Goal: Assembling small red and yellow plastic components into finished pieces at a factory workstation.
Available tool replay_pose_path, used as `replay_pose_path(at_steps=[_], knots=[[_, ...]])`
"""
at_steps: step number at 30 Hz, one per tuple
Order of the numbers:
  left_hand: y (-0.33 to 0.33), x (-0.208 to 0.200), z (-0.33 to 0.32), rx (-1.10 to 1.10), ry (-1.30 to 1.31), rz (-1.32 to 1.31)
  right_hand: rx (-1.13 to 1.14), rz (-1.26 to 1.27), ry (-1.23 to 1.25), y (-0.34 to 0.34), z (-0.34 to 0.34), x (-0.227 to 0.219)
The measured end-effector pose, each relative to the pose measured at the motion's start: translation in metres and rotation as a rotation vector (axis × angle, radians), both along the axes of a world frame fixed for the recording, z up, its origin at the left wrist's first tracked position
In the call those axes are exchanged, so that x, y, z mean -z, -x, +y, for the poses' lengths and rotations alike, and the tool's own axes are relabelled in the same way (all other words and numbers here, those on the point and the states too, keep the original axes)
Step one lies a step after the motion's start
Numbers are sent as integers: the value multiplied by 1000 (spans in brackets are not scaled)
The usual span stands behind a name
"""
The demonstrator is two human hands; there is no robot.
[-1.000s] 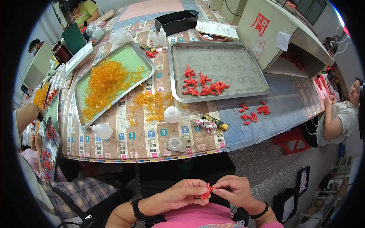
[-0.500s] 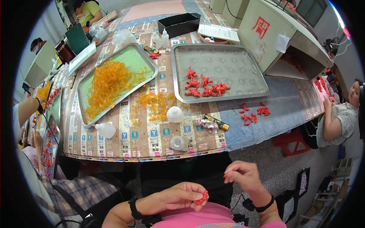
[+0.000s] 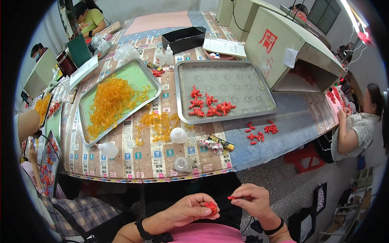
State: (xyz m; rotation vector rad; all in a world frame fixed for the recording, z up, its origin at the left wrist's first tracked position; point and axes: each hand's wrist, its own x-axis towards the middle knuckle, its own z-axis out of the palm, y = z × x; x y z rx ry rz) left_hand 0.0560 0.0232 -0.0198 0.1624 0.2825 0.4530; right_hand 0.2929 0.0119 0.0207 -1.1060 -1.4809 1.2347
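My left hand (image 3: 193, 209) is closed around a small red plastic figure (image 3: 211, 207), held between thumb and fingers above my lap. Just to its right, my right hand (image 3: 254, 201) pinches a tiny red plastic piece (image 3: 231, 198), a short gap away from the figure. Ahead on the table, a metal tray (image 3: 247, 83) carries several similar red figures (image 3: 212, 106) in its near left part. Loose small red parts (image 3: 255, 137) lie on the blue cloth (image 3: 243, 156) in front of that tray.
A green-lined tray (image 3: 139, 69) holds a heap of orange-yellow plastic pieces (image 3: 109, 99); more spill beside it. White squeeze bottles (image 3: 178, 135), a small round clear container (image 3: 182, 164) and a dark tube (image 3: 221, 142) stand near the table edge. A co-worker (image 3: 356, 133) sits at right.
My right hand has come down and inward with its red piece, nearer the left hand. The figure in my left hand is turned more into view. The whole view has shifted slightly.
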Motion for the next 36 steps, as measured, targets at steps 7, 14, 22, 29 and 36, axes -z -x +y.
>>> replay_pose_path(at_steps=[7, 14, 22, 29, 36], knots=[[0, -5, 2, -43, -16, 75, 6, -67, -67, 2, 3, -2], [0, -3, 1, -78, -42, 53, 17, -83, -101, 3, 8, -6], [3, -4, -1, -107, -43, 101, 319, -612, -496, -13, 55, -3], [-4, -23, -2, -157, -86, 232, 314, -668, -484, -24, 82, 7], [-10, -27, 7, -138, -58, 236, 306, -606, -390, -30, 84, 14]])
